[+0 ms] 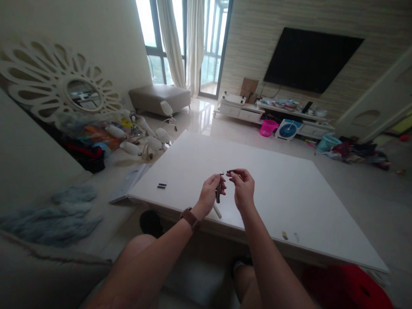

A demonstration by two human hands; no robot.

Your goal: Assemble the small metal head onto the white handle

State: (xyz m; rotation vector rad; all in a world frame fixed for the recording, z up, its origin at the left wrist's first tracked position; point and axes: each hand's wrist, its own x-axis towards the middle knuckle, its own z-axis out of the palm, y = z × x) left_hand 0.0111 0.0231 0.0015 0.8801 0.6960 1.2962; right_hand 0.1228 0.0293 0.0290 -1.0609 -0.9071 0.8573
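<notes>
A slim, elongated, dark brown-black bar is held above the near edge of a white, smooth, rectangular tabletop, left of the scene's middle line to the right hand. The bar is gripped by the left hand, with the fingers closed around its side and its lower end left protruding. A small, dark, narrow piece is pinched between the thumb and fingertips of the right hand, just to the right; the two parts are apart. Both are judged to be light and stiff; their finish may be slippery, and the small piece could easily be dropped. The bar is best held by its long sides, the small piece by its edges. Two short, flat black strips are laid at the left of the tabletop; a small yellow-and-black piece and a thin, pale, slender item are placed near right. A brown-strapped wristwatch is worn on the left wrist. No brand, label or writing can be read on any item.
</notes>
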